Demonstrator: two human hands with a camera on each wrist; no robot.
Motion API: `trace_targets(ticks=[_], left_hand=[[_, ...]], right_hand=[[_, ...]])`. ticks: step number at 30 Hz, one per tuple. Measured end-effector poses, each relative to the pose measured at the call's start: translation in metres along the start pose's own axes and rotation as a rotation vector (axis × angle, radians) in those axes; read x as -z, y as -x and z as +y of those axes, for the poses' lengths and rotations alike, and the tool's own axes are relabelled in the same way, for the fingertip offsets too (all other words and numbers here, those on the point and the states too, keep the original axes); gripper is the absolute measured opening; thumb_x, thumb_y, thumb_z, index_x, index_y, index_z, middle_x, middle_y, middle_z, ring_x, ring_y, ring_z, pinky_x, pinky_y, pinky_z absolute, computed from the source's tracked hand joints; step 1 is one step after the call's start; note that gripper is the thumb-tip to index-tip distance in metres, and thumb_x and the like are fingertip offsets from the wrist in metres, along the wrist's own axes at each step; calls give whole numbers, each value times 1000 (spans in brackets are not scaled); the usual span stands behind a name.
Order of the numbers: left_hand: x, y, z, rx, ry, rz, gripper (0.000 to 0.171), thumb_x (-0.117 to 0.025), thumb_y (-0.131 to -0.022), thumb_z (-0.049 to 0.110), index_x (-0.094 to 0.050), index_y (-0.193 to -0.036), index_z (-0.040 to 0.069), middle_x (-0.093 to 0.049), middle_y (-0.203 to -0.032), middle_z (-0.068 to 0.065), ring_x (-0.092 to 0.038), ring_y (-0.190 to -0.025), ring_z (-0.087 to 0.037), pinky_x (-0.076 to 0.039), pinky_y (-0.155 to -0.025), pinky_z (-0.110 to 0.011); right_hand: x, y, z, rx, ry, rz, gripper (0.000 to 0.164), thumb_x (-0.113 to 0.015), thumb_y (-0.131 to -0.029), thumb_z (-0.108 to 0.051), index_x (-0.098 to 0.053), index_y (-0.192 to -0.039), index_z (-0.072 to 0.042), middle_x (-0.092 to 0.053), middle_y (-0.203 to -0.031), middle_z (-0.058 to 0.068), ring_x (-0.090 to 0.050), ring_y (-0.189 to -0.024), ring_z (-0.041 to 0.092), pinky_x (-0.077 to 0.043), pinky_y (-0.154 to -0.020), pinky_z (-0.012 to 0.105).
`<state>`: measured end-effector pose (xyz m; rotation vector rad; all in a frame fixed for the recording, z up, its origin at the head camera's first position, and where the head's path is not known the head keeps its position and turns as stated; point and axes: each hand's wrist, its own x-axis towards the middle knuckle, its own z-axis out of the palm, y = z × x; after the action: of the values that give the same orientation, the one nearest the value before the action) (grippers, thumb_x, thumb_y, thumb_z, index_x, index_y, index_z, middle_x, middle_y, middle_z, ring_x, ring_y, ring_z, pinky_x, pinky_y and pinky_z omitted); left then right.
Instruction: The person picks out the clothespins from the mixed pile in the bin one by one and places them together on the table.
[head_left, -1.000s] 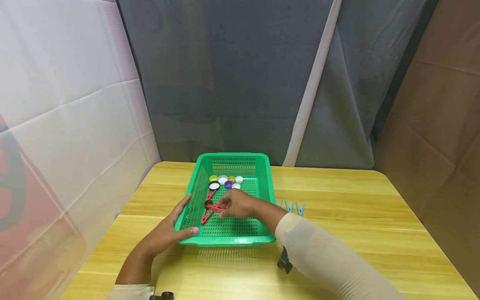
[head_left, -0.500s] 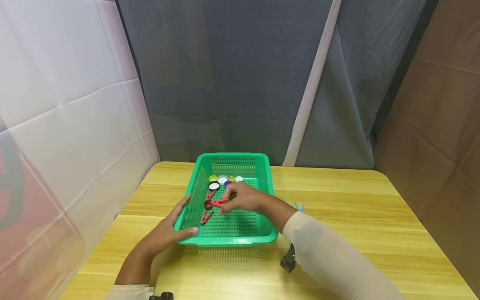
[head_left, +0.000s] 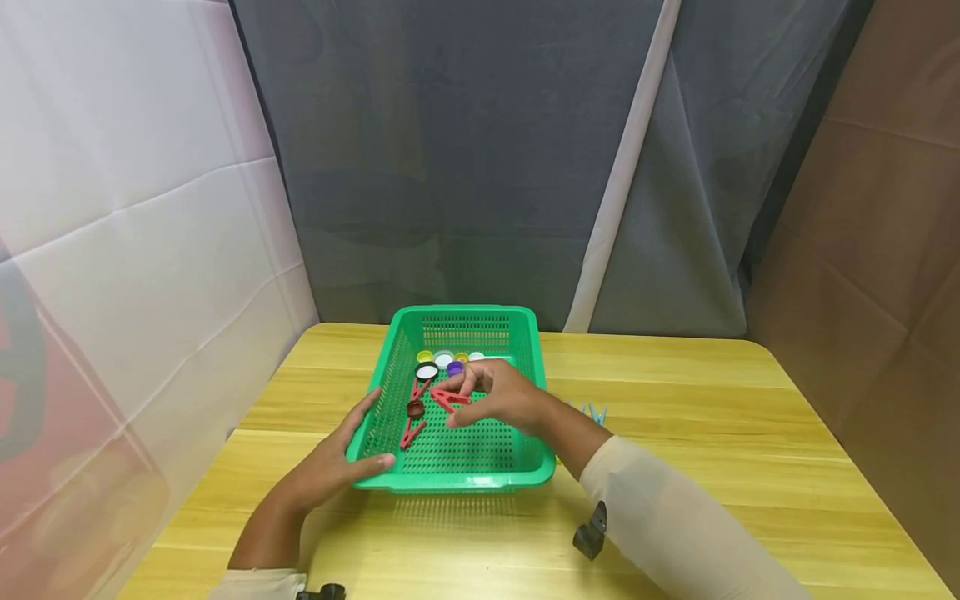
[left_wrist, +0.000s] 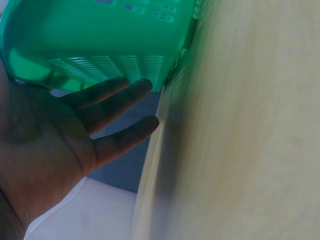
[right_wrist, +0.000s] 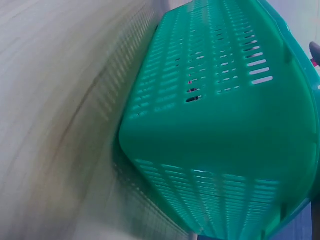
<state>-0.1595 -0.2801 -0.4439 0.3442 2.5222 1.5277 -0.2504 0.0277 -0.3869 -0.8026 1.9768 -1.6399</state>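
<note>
Red clip (head_left: 448, 399) is inside the space of the green basket (head_left: 480, 481), above its perforated floor, and we see the right hand (head_left: 504, 396) holding it there between thumb and bent fingers, with only a small opening. To the left of it we find a brown cap (head_left: 415, 409), with a lower red clip (head_left: 410, 437) on the near side and an upper red clip (head_left: 420, 389) on the far side. Next comes a black-rimmed cap (head_left: 427, 372), and near it a purple cap (head_left: 454, 367) and a yellow cap (head_left: 425, 356). We see the left hand (head_left: 330, 467) at the basket's left side, widely spread, its thumb over the rim and its other fingers nearly straight outside. Beyond the right forearm, which partly hides them, we notice light blue clips (head_left: 597, 414) on the table (head_left: 712, 467).
</note>
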Motion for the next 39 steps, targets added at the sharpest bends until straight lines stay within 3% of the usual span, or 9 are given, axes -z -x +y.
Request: trace_targets(ticks=[10, 20, 24, 29, 35, 39], left_hand=[[0, 0, 0, 16, 3, 5, 108, -77, -99, 34, -3, -178, 32, -13, -180, -32, -29, -158, -63, -33, -117, -84], [-1, 0, 0, 26, 10, 4, 107, -76, -100, 34, -3, -177, 33, -14, -179, -31, -33, -157, -61, -34, -118, -82], [-1, 0, 0, 18, 10, 3, 106, -75, -100, 34, -3, -178, 32, -12, -180, -31, -31, -158, -62, -34, -117, -82], [-1, 1, 1, 9, 9, 2, 106, -75, -100, 33, -3, -178, 31, -12, -180, -32, -31, -157, -63, -35, -117, -82], [0, 1, 2, 7, 5, 2, 106, -75, -100, 32, -3, -178, 31, -9, -180, -32, -27, -158, -66, -34, -116, -84], [0, 1, 3, 12, 5, 0, 106, -75, -100, 32, -2, -178, 31, -9, -180, -32, -29, -157, -66, -36, -116, -82]], right_hand=[[2, 10, 2, 65, -144, -42, 30, -83, -84, 9, -60, -83, -10, -70, -148, 20, -68, -136, 30, -64, -90, 32], [7, 20, 10, 102, -160, -35, 32, -84, -84, 7, -56, -88, -8, -73, -140, 18, -72, -123, 26, -63, -88, 30], [10, 25, 11, 108, -100, -19, 34, -89, -84, 0, -65, -107, -4, -72, -136, 12, -69, -123, 24, -60, -93, 31], [17, 30, 11, 122, -40, -6, 63, -92, -84, -3, -66, -141, -1, -69, -132, 3, -64, -121, 19, -57, -97, 28], [21, 36, 8, 125, -65, -1, 66, -91, -84, 1, -65, -145, 1, -62, -145, 10, -62, -124, 19, -58, -90, 24], [23, 42, 6, 109, -6, 33, 62, -91, -86, -1, -66, -142, -3, -54, -155, 11, -57, -135, 22, -58, -101, 30]])
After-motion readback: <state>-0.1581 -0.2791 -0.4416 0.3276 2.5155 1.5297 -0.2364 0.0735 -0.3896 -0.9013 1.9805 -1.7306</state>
